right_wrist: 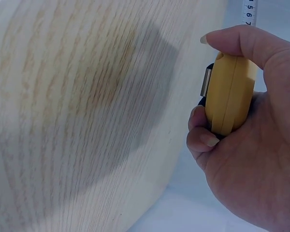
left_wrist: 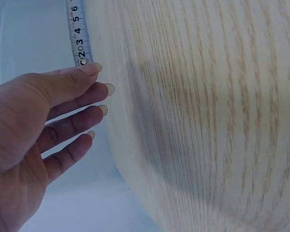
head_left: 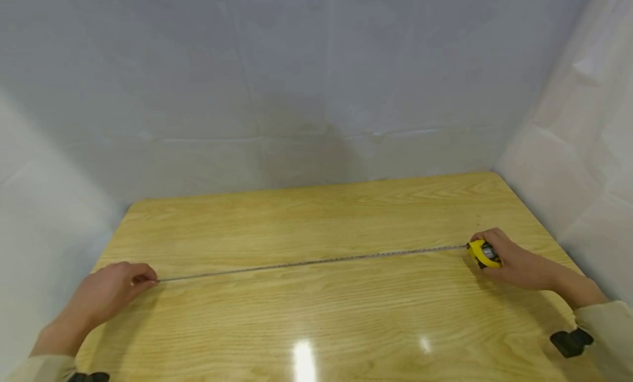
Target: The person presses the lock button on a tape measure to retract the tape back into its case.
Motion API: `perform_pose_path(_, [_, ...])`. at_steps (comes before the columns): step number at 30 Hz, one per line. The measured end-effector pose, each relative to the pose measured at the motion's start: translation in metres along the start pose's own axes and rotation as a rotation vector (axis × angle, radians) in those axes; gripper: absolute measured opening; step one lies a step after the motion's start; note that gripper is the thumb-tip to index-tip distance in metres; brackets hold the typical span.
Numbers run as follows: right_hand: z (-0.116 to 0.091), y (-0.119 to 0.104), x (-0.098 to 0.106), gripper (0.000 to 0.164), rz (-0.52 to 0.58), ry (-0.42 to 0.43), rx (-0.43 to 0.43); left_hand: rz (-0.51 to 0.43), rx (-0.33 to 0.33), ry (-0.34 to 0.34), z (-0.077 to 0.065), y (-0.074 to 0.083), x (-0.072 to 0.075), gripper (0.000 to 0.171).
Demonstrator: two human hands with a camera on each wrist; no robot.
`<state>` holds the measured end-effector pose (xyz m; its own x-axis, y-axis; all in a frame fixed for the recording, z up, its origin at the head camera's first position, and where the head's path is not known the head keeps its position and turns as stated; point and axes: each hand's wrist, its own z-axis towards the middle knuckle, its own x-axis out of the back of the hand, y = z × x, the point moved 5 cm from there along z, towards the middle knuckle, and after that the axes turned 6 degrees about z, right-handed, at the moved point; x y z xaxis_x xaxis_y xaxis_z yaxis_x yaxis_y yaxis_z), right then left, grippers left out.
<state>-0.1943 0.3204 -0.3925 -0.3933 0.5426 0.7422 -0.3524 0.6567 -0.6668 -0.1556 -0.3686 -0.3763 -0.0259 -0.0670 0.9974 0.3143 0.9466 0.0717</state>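
A yellow and black tape measure [head_left: 477,253] is gripped in my right hand [head_left: 519,264] near the right end of the wooden table. Its blade [head_left: 316,262] is drawn out in a long line leftward across the table. At the far end of the blade, my left hand [head_left: 106,291] pinches the tip between thumb and forefinger. The left wrist view shows low numbers on the blade [left_wrist: 79,34] just above the thumb, the other fingers apart below. In the right wrist view the yellow case [right_wrist: 229,94] sits in the palm, thumb over its top and fingers curled beneath.
The light wood table [head_left: 306,222] has rounded corners. A pale sheet wall [head_left: 296,85] stands behind its back edge, with another sheet [head_left: 583,151] along the right side. Dark wrist devices [head_left: 571,342] sit at the sleeves.
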Motion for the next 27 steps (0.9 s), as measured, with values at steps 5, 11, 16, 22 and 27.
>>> perform_pose_path(5, [0.0008, 0.0007, -0.0006, 0.049, 0.017, -0.015, 0.014, 0.004, -0.009, 0.011, 0.0001, -0.0011, -0.0019, 0.008])
perform_pose_path(11, [0.0017, 0.0011, -0.0012, 0.05, 0.044, -0.037, 0.002, -0.003, -0.031, 0.019, 0.0026, -0.0003, -0.0025, 0.008])
perform_pose_path(16, [0.0033, -0.0013, -0.0024, 0.05, 0.043, -0.052, 0.008, -0.013, -0.038, -0.003, 0.0048, 0.0005, -0.0016, 0.006])
perform_pose_path(22, [0.0058, -0.0011, -0.0018, 0.046, 0.008, -0.036, -0.03, -0.037, -0.04, -0.042, 0.0078, -0.0012, -0.0019, 0.005])
perform_pose_path(27, [0.0076, -0.0013, -0.0015, 0.047, -0.044, -0.017, -0.063, -0.057, -0.044, -0.074, 0.0094, -0.0025, -0.0036, 0.006])
